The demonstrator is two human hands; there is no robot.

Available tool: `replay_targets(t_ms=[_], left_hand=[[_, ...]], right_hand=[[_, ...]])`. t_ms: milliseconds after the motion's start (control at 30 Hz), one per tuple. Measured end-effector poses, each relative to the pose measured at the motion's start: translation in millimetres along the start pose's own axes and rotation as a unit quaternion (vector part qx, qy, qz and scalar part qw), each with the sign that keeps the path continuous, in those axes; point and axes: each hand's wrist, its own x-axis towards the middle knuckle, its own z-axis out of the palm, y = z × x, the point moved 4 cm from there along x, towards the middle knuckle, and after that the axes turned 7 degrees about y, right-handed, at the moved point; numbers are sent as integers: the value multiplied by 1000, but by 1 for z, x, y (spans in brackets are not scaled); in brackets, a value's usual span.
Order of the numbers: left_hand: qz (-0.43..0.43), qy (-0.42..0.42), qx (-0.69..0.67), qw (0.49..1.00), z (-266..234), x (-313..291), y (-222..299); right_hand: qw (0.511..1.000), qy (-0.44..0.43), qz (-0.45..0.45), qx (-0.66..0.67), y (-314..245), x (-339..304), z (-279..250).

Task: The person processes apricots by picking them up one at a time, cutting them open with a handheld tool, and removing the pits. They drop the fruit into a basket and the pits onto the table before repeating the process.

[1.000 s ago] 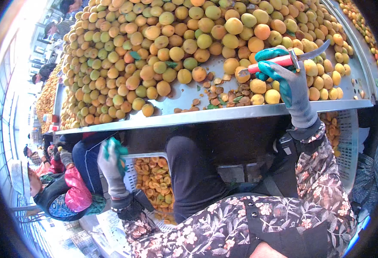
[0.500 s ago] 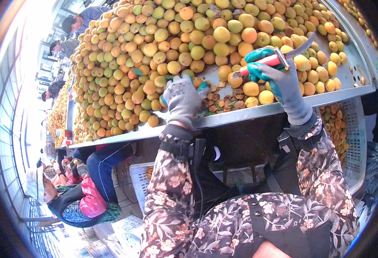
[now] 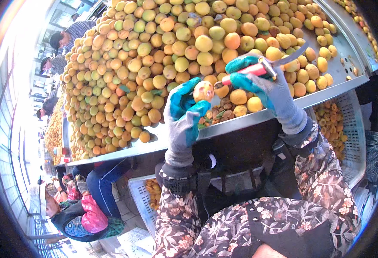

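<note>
Fingers [image 3: 188,86] of the left hand [image 3: 181,118] were curled around one fruit [image 3: 203,91] near the middle of the frame, with the thumb pressed below it and the other fingers above and behind. Those of the right hand [image 3: 264,84], just right of centre, were wrapped around the red handle of a knife [image 3: 258,70]. Both hands wore grey gloves with green coating on the fingers.

Largest was the metal table [image 3: 326,95], which filled the upper part of the frame, its front edge rising from the left toward the right. On it a heap [image 3: 129,86] of yellow, orange and greenish fruit spread from the left side to the upper right. Lower left, a co-worker [image 3: 75,219] in a pink sleeve sat near the table. At the right side of the frame, a pale crate [image 3: 354,133] below the table edge held cut fruit; a second crate [image 3: 139,202], left of the lower middle, held more of it, partly hidden by the left sleeve [image 3: 178,223], which was dark with a floral print.

The knife slanted across, its curved blade pointing to the upper right, clear of the held fruit, while the handle's narrow metal end was near that fruit. Brown scraps [image 3: 225,112] lay on the table between the hands. Smallest was a green leaf [image 3: 124,88] among the fruit, left of centre.
</note>
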Motion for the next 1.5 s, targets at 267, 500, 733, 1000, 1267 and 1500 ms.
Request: replay_targets(t_ms=[267, 500, 733, 1000, 1267, 1500], left_hand=[[-122, -104, -192, 968, 23, 6, -2], [-149, -63, -241, 957, 14, 8, -2], [-211, -82, -371, 901, 4, 4, -11], [-261, -121, -423, 859, 13, 1, 8], [-235, -123, -394, 880, 17, 1, 1], [-226, -91, -364, 899, 17, 3, 1]], right_hand=[[979, -46, -38, -196, -12, 2, 18], [993, 9, 115, -33, -17, 0, 23], [965, -6, -93, -244, -30, 11, 16], [986, 73, -7, -152, -31, -4, 12], [983, 43, -27, -174, -15, -22, -3], [989, 115, 66, -73, -16, -22, 16]])
